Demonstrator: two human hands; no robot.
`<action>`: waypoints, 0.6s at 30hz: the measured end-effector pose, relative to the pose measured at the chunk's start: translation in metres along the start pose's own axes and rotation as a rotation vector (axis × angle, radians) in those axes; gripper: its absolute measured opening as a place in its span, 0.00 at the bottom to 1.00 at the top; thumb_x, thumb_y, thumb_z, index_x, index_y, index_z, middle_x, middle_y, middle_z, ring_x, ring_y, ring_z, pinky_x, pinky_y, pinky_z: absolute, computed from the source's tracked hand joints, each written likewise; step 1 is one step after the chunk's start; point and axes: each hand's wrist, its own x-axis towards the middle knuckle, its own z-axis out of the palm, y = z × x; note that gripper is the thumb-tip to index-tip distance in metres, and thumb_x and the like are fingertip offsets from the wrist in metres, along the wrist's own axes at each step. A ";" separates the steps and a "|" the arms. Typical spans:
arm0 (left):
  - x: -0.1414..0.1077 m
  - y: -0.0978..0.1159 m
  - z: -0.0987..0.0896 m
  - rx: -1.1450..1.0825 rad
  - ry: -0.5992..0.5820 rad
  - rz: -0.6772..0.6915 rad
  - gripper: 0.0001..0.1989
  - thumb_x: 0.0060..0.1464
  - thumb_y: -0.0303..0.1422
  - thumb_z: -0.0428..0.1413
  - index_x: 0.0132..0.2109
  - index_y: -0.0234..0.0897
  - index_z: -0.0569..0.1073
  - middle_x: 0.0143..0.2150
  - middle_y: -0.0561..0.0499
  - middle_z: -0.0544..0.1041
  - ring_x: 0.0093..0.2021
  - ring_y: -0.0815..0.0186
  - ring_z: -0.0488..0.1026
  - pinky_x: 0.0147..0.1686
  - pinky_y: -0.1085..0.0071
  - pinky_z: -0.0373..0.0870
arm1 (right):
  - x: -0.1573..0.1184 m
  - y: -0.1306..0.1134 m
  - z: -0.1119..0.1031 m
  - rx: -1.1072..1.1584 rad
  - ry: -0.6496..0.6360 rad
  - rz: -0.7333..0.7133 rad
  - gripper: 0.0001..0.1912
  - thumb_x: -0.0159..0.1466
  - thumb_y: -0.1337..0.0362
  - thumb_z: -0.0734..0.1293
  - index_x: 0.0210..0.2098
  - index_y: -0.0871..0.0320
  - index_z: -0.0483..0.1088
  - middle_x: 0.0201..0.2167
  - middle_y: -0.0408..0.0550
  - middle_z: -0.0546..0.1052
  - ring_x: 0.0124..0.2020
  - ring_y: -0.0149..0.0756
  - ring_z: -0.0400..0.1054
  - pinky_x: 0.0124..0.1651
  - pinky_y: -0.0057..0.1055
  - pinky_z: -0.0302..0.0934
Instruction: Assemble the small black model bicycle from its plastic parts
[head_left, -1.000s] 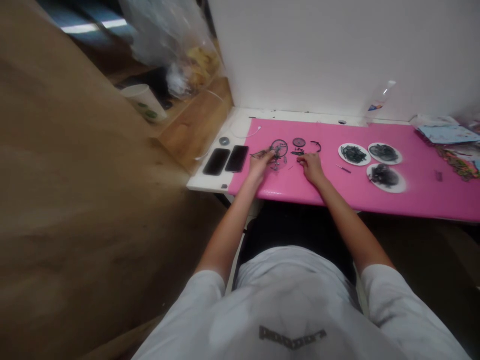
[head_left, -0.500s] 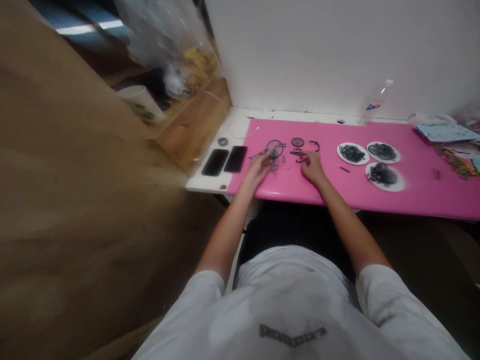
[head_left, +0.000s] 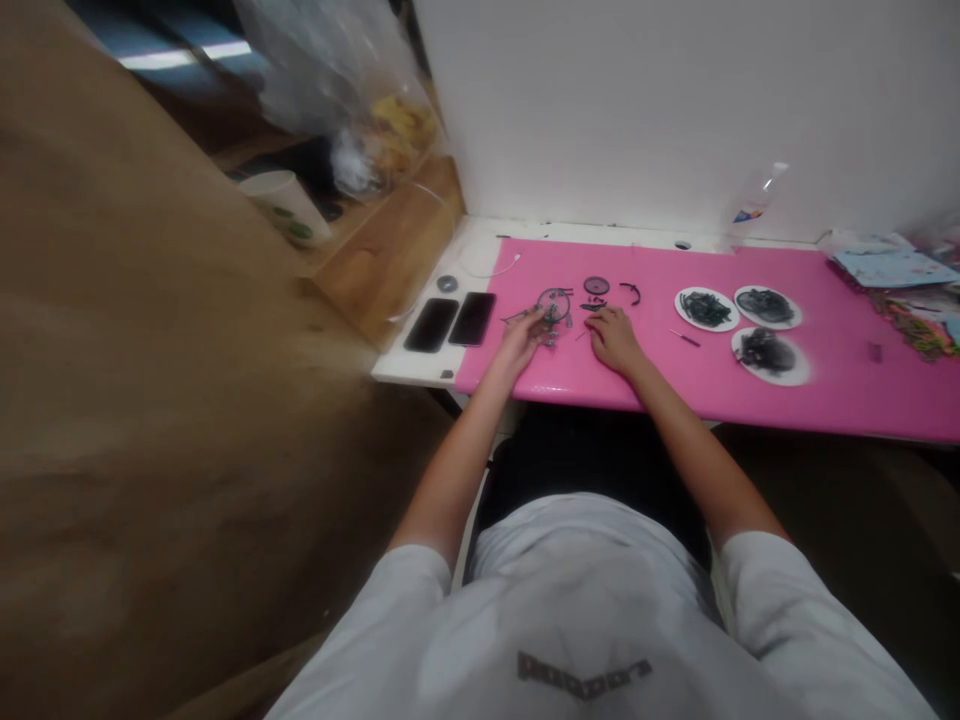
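My left hand (head_left: 525, 338) is closed on a small dark wheeled model, whose thin round wheel (head_left: 555, 304) and thin bars show past the fingertips. To its right, my right hand (head_left: 615, 340) rests low over the pink mat (head_left: 645, 385), fingers bent and tips together beside the loose dark parts. Whatever it pinches, if anything, is too small to make out. Just beyond the right fingers lie several tiny dark pieces (head_left: 594, 305), a dark disc (head_left: 596, 285) and a curved black piece (head_left: 634, 292).
Right of the hands are a small screwdriver (head_left: 685, 338) and three white plates of dark parts, the nearest plate (head_left: 801, 372) among them. Two phones, one a black phone (head_left: 431, 325), lie left. A clear bottle (head_left: 759, 195) stands by the wall, with papers (head_left: 900, 265) far right.
My right hand has moved slightly left and down, away from the dark pieces toward the left hand. The left hand stays nearly in place with the wheeled model.
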 end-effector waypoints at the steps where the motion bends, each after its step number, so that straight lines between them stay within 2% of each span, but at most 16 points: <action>1: 0.001 -0.001 -0.001 0.008 -0.001 0.003 0.06 0.57 0.24 0.70 0.39 0.31 0.80 0.34 0.47 0.85 0.30 0.67 0.79 0.33 0.71 0.75 | 0.000 0.001 0.000 0.004 0.011 -0.003 0.22 0.70 0.68 0.62 0.55 0.61 0.82 0.58 0.62 0.81 0.64 0.61 0.63 0.68 0.62 0.60; 6: 0.003 -0.004 -0.003 0.038 -0.013 0.013 0.07 0.56 0.25 0.71 0.39 0.32 0.80 0.34 0.48 0.84 0.30 0.67 0.79 0.34 0.71 0.76 | 0.003 0.007 -0.001 0.105 0.127 0.008 0.14 0.69 0.66 0.66 0.48 0.58 0.84 0.51 0.59 0.83 0.56 0.56 0.69 0.66 0.59 0.63; 9: 0.002 -0.003 -0.001 0.051 -0.021 0.014 0.07 0.55 0.24 0.71 0.39 0.32 0.80 0.33 0.48 0.84 0.29 0.68 0.78 0.34 0.71 0.76 | 0.003 0.008 -0.004 0.175 0.225 0.081 0.07 0.68 0.65 0.69 0.39 0.55 0.82 0.44 0.57 0.84 0.51 0.54 0.73 0.65 0.59 0.65; 11: 0.000 -0.002 0.001 0.063 -0.019 0.009 0.07 0.55 0.24 0.71 0.39 0.31 0.81 0.33 0.48 0.84 0.28 0.69 0.77 0.33 0.72 0.75 | 0.003 0.006 -0.006 0.227 0.277 0.135 0.06 0.68 0.66 0.70 0.37 0.54 0.80 0.42 0.55 0.84 0.50 0.53 0.74 0.63 0.57 0.67; 13: -0.002 0.000 0.003 0.077 -0.011 0.006 0.07 0.55 0.24 0.71 0.40 0.31 0.81 0.33 0.48 0.84 0.27 0.69 0.77 0.33 0.73 0.74 | 0.002 0.003 -0.007 0.297 0.324 0.180 0.06 0.68 0.66 0.69 0.42 0.53 0.79 0.42 0.53 0.84 0.48 0.50 0.75 0.59 0.54 0.71; 16: -0.006 0.001 0.007 0.102 -0.004 0.010 0.09 0.54 0.25 0.72 0.40 0.32 0.80 0.33 0.48 0.84 0.28 0.69 0.77 0.33 0.73 0.75 | 0.002 0.000 -0.009 0.381 0.406 0.213 0.11 0.70 0.64 0.67 0.51 0.54 0.75 0.46 0.54 0.81 0.47 0.47 0.75 0.55 0.49 0.74; 18: -0.010 0.002 0.010 0.118 -0.007 0.021 0.10 0.54 0.26 0.73 0.40 0.32 0.80 0.33 0.48 0.84 0.28 0.68 0.78 0.34 0.72 0.76 | 0.004 0.000 -0.013 0.407 0.467 0.223 0.11 0.72 0.62 0.66 0.52 0.54 0.73 0.50 0.56 0.78 0.48 0.46 0.75 0.55 0.49 0.75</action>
